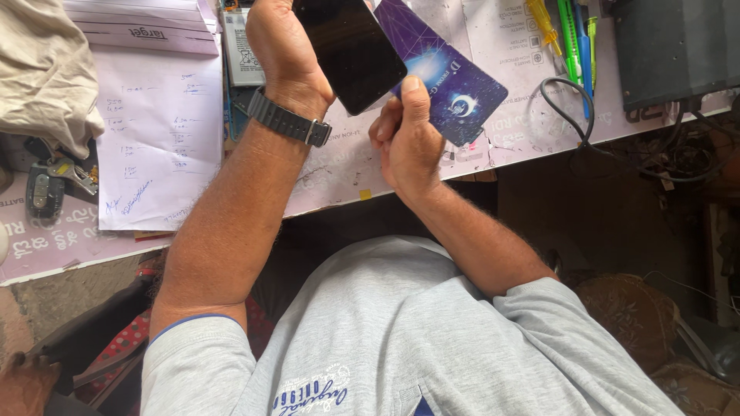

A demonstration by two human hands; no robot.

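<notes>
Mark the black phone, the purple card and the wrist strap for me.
black phone (351, 50), head view, middle of its dark screen.
purple card (455, 85), head view, its bare printed face right of the phone.
wrist strap (287, 119), head view, grey band across the wrist.

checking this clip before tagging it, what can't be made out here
All in the head view:
- Left hand fingers: cut off by the top edge, so its grip on the black phone is unclear.
- Right hand fingers: curled behind the hand; contact with the purple card hidden.
- Phone's top end: cut off by the top edge.
- Dark box: cropped by the top and right edges.
</notes>
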